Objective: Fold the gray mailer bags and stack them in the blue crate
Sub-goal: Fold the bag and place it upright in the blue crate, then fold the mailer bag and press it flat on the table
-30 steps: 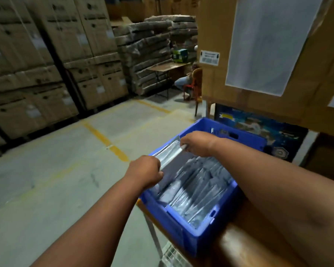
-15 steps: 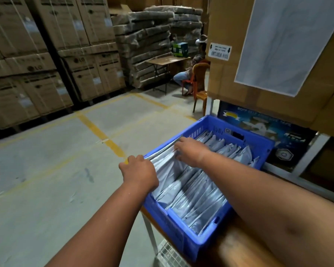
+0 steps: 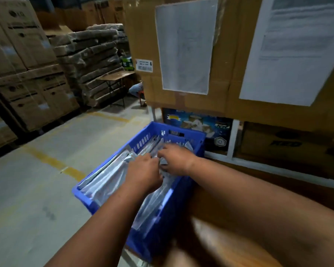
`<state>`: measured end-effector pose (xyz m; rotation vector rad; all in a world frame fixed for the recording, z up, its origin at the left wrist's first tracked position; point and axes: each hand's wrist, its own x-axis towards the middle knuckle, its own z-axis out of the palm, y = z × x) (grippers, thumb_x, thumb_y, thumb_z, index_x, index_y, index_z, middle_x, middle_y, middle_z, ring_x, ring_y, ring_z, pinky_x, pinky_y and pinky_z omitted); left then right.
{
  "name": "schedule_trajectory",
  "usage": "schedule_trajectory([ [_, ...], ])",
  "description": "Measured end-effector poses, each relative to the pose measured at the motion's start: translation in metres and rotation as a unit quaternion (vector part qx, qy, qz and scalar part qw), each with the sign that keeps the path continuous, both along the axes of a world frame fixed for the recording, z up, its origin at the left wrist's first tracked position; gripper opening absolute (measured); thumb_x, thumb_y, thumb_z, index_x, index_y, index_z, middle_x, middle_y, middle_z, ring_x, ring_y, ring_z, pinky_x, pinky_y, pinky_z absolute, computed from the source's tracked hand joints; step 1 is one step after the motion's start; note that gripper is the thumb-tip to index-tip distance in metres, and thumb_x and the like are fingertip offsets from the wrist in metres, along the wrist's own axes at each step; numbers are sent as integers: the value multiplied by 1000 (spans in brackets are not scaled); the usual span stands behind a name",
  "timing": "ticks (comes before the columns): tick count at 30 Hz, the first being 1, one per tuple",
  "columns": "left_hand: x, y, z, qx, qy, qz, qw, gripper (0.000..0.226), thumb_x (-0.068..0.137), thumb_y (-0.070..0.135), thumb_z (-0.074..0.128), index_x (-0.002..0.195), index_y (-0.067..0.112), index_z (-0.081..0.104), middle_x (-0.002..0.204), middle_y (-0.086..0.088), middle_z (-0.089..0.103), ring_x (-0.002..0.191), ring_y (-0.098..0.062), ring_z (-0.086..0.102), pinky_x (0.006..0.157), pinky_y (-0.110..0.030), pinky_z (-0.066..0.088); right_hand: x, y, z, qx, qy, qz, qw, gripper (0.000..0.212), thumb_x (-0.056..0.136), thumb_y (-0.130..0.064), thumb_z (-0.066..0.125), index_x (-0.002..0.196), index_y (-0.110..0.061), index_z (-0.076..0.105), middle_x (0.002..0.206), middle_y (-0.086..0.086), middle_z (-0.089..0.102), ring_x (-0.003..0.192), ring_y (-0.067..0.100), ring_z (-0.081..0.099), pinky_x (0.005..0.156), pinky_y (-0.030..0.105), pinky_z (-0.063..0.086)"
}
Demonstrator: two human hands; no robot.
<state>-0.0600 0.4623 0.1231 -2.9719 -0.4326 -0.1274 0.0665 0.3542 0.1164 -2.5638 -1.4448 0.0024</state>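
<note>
Looks pretty far along: the blue crate (image 3: 183, 132) on the tabletop (image 3: 226, 245) is already packed with folded gray mailer bags (image 3: 108, 174) standing on edge. Left hand (image 3: 145, 170) and right hand (image 3: 175, 158) are both down among them, but honestly can't tell either grip — fingers are buried and blurry.

I count one blue slotted plastic crate (image 3: 183, 132), two bare hands, two white paper sheets taped on cardboard, and gray mailer bags (image 3: 108, 176) too many to count.

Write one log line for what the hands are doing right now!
left hand: among gray mailer bags | right hand: fingers in bags | grip: unclear | blue crate: bags on edge
</note>
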Motion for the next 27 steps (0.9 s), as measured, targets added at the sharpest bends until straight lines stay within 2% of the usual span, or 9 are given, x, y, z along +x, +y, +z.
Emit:
schedule_trajectory([
  [2,21,-39,3,-15,0,-46,999,39,82,51,61,114,29,66,117,-2,65,110,-31,65,88,-46,57,4,-48,7,10,19,-19,1000,30,92,-46,70,119,-34,67,126,-4,61,117,20,58,96,42,53],
  [4,41,-81,7,-23,14,-90,996,38,81,51,65,111,27,66,116,-4,63,108,-32,65,85,-46,57,7,-100,12,16,47,-53,997,29,88,-38,73,115,-34,64,124,-1,61,113,24,60,94,43,53],
  [8,72,-181,9,-26,31,-181,983,47,85,54,72,123,27,65,124,-5,62,114,-31,64,91,-48,57,9,-218,11,21,66,-139,988,36,91,-39,72,124,-28,63,123,3,61,111,25,61,93,39,52],
  [11,86,-260,2,-41,42,-243,968,45,94,51,67,133,30,61,128,-3,61,117,-29,63,95,-51,57,4,-307,-1,36,100,-206,973,39,93,-39,69,130,-26,64,127,4,63,116,26,62,99,43,54],
  [15,92,-360,-17,-40,74,-302,950,45,92,49,64,132,30,60,125,-3,61,114,-29,64,96,-49,56,-6,-409,-26,20,119,-281,952,50,93,-35,67,141,-28,60,136,5,61,124,29,59,105,43,52],
  [18,94,-421,-37,-49,113,-330,936,46,88,49,65,130,33,60,125,-2,62,113,-30,65,95,-48,57,-13,-471,-49,-3,135,-311,941,45,94,-36,67,136,-23,61,138,8,61,127,31,58,105,42,51],
  [23,105,-505,-71,-70,184,-356,914,49,87,47,73,132,31,61,126,-3,63,115,-29,66,95,-48,59,-20,-565,-91,-51,109,-366,923,41,96,-44,60,134,-30,61,142,7,52,130,34,51,107,47,48],
  [27,115,-554,-93,-42,210,-363,907,51,87,48,72,134,32,59,130,-4,62,119,-29,62,97,-47,57,-16,-634,-118,-84,1,-421,903,41,95,-36,58,136,-27,58,140,11,50,127,37,50,105,49,42],
])
